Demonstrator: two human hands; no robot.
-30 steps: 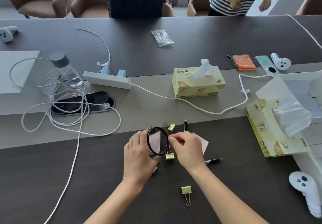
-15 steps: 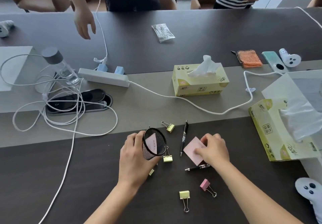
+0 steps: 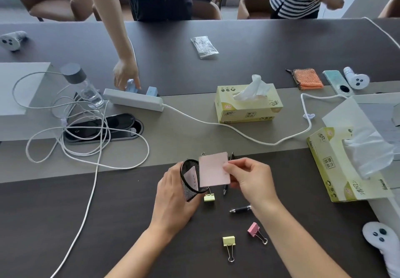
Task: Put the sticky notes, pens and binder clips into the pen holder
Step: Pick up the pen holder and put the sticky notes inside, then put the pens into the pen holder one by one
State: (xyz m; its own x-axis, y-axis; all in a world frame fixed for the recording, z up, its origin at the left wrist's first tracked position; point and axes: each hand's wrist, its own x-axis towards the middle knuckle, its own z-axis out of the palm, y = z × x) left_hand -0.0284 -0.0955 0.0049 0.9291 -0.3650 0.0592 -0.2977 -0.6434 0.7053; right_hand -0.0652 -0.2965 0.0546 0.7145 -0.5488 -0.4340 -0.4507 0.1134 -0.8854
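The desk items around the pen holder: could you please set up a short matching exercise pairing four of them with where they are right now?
Things:
1. pink sticky note
2. pen holder
3. pink binder clip
4. water bottle

Places:
A. lying on the dark table, near the right forearm
B. gripped and tilted in the left hand
C. standing beside the power strip
D. pinched in the right hand at the holder's mouth

Pairs: 1-D, 2-B, 3-A, 4-C
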